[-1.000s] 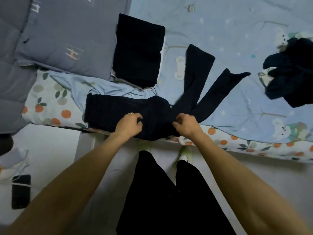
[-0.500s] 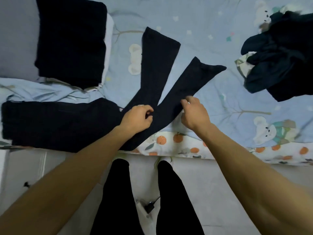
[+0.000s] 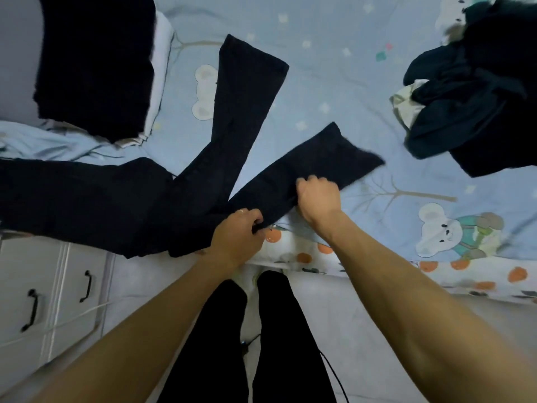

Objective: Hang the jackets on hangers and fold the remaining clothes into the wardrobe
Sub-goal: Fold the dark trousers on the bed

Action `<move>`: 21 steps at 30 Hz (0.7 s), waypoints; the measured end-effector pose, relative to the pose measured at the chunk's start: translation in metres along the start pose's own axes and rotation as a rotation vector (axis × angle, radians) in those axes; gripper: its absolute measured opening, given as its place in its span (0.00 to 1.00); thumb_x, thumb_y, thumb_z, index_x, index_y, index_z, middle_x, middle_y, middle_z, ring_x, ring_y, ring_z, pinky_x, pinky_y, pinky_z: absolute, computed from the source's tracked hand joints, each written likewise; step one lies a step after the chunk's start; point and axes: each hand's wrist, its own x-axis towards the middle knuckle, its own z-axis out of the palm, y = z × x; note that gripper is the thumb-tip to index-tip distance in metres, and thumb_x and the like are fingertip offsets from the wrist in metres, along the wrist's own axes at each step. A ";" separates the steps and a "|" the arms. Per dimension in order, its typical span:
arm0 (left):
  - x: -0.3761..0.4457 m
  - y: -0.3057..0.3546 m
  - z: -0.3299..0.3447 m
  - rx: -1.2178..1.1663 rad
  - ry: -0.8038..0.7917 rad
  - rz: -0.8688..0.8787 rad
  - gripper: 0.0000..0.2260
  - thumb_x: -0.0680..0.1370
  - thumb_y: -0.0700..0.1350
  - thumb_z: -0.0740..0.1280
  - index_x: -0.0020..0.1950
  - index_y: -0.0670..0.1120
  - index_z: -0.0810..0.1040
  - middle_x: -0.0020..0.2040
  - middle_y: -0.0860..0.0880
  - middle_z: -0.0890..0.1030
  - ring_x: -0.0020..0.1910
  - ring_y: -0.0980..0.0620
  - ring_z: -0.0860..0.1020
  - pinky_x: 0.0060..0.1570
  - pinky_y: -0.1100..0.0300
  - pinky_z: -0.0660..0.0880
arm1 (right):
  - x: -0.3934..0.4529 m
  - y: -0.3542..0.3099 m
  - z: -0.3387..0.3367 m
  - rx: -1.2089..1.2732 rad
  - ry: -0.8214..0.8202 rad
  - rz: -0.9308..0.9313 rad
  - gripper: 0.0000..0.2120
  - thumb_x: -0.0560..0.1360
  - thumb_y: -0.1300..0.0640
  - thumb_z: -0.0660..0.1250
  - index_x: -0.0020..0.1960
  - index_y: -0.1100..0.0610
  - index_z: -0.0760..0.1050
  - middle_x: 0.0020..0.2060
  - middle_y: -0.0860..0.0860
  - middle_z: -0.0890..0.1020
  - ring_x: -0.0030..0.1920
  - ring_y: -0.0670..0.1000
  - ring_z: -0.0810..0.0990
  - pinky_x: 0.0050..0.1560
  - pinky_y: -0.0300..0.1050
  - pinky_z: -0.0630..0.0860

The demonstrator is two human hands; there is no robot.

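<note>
Trousers (image 3: pixel 226 158), dark, lie flat on your blue printed bedspread (image 3: pixel 334 82), waist end at the left by the bed edge, both legs fanned out up and to the right. Your left hand (image 3: pixel 236 237) has its fingers curled on the near edge of the lower leg, close to where the two legs part. Your right hand (image 3: pixel 318 199) grips the same leg farther along, fingers bent over the cloth short of the hem. A folded dark garment (image 3: pixel 93 62) rests at upper left, well apart from the trousers. A loose heap of dark clothes (image 3: pixel 476 91) sits at upper right on the bedspread. A white cabinet (image 3: pixel 43 301) with black handles stands at lower left beside the bed.
</note>
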 end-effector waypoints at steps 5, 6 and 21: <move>-0.002 0.002 0.012 -0.217 -0.156 -0.126 0.15 0.77 0.60 0.66 0.40 0.49 0.79 0.35 0.52 0.79 0.36 0.51 0.78 0.38 0.58 0.75 | -0.060 0.005 0.036 0.158 -0.384 0.041 0.26 0.76 0.49 0.68 0.69 0.56 0.67 0.61 0.56 0.74 0.61 0.58 0.74 0.55 0.52 0.74; 0.000 0.000 0.013 -0.237 -0.133 -0.115 0.16 0.78 0.60 0.66 0.40 0.49 0.79 0.35 0.52 0.78 0.36 0.51 0.77 0.38 0.58 0.74 | -0.064 0.006 0.038 0.176 -0.409 0.034 0.28 0.73 0.45 0.70 0.68 0.56 0.68 0.60 0.55 0.74 0.61 0.58 0.75 0.55 0.52 0.74; 0.044 0.001 0.024 0.154 0.333 0.079 0.08 0.80 0.38 0.61 0.55 0.43 0.78 0.47 0.43 0.79 0.47 0.41 0.77 0.50 0.48 0.71 | -0.008 0.046 0.005 0.082 0.006 -0.108 0.18 0.80 0.45 0.58 0.57 0.58 0.75 0.52 0.59 0.80 0.52 0.61 0.79 0.48 0.49 0.69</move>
